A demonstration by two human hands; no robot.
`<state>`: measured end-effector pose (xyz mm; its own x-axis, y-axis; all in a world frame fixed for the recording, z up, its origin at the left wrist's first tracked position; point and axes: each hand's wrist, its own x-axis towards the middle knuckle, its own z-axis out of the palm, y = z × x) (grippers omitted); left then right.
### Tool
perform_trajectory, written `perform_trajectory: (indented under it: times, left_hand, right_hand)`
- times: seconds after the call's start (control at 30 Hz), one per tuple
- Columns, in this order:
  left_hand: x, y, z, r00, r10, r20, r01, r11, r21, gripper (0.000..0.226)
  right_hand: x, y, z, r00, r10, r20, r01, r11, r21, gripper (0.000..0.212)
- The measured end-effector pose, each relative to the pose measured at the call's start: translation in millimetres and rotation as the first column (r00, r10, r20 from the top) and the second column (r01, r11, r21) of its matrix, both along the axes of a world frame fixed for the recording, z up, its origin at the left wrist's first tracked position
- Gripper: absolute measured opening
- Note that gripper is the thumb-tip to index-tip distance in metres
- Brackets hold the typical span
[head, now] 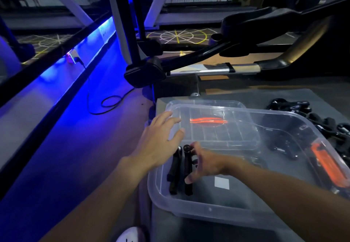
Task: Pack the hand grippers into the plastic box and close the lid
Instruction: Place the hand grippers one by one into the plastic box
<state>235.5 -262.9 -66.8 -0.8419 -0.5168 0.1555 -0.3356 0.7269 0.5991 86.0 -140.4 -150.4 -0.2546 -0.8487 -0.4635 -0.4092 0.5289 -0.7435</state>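
- Far left, a floor (75,147) washed in blue light, with a black cable (111,101) looped on it.
- The left hand (161,143) reaches forward with its fingers straight and spread. The fingertips rest on the near left corner of the lid (217,135), steadying it and gripping nothing.
- Just beside it, inside the box (208,211) against its left wall, a black gripper (188,168) stands on end, knob uppermost. More black handles (174,168) sit to its left, perhaps a second gripper.
- The right hand (206,163) crosses over the box, fingers and thumb curled round the upright gripper.
- The step in hand looks like setting this gripper down in the box. Packing seems to have barely started.
- The lid, clear and ribbed with an orange clip (208,121), lies off the box, overlapping its far left corner.
- The box is a clear, shallow tub on a grey table (284,97), with an orange latch (327,164) on its right side. Dark shapes inside are blurred.
- Far right, a pile (325,122) of black grippers waits on the table.
- Next, the right hand likely needs to let go and reach right for the pile. The lid goes on last.
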Motion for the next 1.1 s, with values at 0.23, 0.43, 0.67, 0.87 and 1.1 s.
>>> perform_trajectory:
  times: [0.23,0.43,0.67,0.87,1.1]
  left_hand:
    - [0.1,-1.9,-3.5,1.000,-0.004,-0.020,0.005,0.999,0.051,0.059]
    - [0.9,-1.6,-4.3,0.999,-0.008,-0.035,0.010,0.998,0.070,0.057]
    - [0.3,-2.1,-5.9,0.999,0.000,-0.050,0.005,0.995,0.103,0.055]
    - [0.0,-1.9,-7.6,0.998,0.001,-0.066,0.007,0.993,0.118,0.053]
    - [-1.2,-4.3,-11.3,0.997,0.000,-0.083,0.009,0.995,0.103,0.052]
  right_hand:
    - [3.5,-13.0,-12.8,0.998,-0.018,0.066,0.020,0.999,-0.036,0.108]
    - [6.2,-12.0,-15.8,0.995,-0.026,0.101,0.036,0.995,-0.095,0.108]
    - [10.1,-9.3,-14.4,0.994,-0.020,0.111,0.036,0.989,-0.142,0.107]
    - [24.6,-11.8,-14.0,0.997,-0.072,0.026,0.076,0.968,-0.238,0.097]
    - [28.1,-11.9,-15.0,0.996,-0.091,-0.018,0.083,0.960,-0.267,0.093]
